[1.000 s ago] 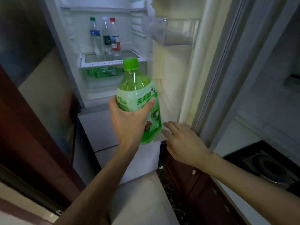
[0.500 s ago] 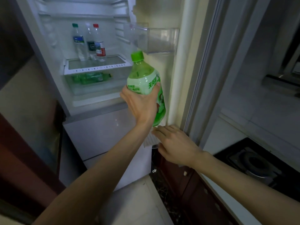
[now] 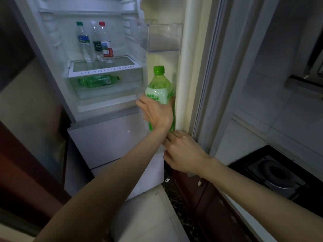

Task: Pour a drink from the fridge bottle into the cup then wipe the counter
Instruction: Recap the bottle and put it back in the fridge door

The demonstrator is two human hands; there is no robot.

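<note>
The left hand (image 3: pixel 155 112) is wrapped around the label of a large green plastic bottle with a green cap (image 3: pixel 160 88), held upright beside the open white fridge door (image 3: pixel 181 67). The right hand (image 3: pixel 183 152), loosely curled and holding nothing, is seen just below the bottle's base.

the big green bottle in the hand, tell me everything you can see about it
The green bottle is see-through green plastic with a bright green screw cap, still on, and a pale label with green lettering around its upper body. It stands about upright by the inner side of the open fridge door, seemingly in a clear lower door shelf. The left hand wraps its middle, hiding the lower part. The right hand is just below; contact with the bottle is unclear.
</note>
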